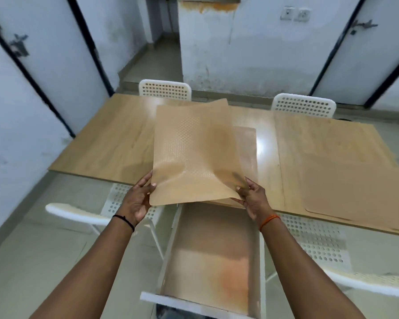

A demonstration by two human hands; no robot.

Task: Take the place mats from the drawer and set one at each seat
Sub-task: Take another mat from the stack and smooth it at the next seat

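Head view, held item: a thin tan flexible place mat with a dotted embossed pattern (pixel 191 155) is being held up above the near table edge, sagging slightly in the middle.
Left hand (pixel 136 199): the mat's near-left corner is being pinched, thumb on top, fingers curled beneath.
Right hand (pixel 251 199): the near-right corner is being pinched the same way, thumb on the upper face.
Under the held mat: the edge of at least one further tan mat (pixel 247 148) is being partly shown behind and below it; how many are stacked there cannot be told.
Drawer: the white open drawer (pixel 171 249) is being left pulled out below the hands; its floor appears bare of mats.
Table: the long light-wood table (pixel 106 143) is being used as the target surface.
Mat already placed: one tan mat (pixel 346 187) is being seen flat at the near-right seat.
Seats: four white perforated plastic chairs are being counted, far-left (pixel 165 89), far-right (pixel 303 104), near-left (pixel 78 214), near-right (pixel 320 245).
Progress, judged: removal from the drawer is being treated as done; one seat is served, three are being left to cover.
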